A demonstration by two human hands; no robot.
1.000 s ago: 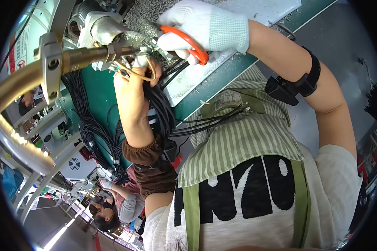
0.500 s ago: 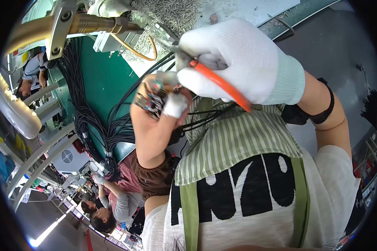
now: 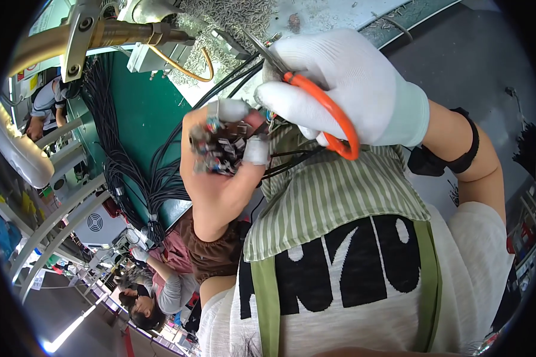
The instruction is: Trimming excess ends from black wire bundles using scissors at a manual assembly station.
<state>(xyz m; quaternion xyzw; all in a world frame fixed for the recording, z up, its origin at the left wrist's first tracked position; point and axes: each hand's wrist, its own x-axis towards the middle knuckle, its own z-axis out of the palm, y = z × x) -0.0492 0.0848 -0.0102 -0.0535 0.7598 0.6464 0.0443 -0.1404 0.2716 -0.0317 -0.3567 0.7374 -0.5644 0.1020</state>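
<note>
Farther from nozzle (image 3: 175, 35) now, left grip (image 3: 226, 189) clasping connectors (image 3: 223, 147), right grip (image 3: 352, 89) round orange handles (image 3: 338, 115)

White knit glove (image 3: 354, 83), brown sleeve cover (image 3: 211, 247) (edge gathered), green-striped apron (image 3: 339, 202), black armband (image 3: 427, 162)

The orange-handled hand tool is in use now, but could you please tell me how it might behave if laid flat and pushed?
The orange-handled hand tool would likely stay stiff, since its pointed head looks metallic. Its bowed handles should resist rolling, though they look smooth, so it might slide or swivel.
</note>
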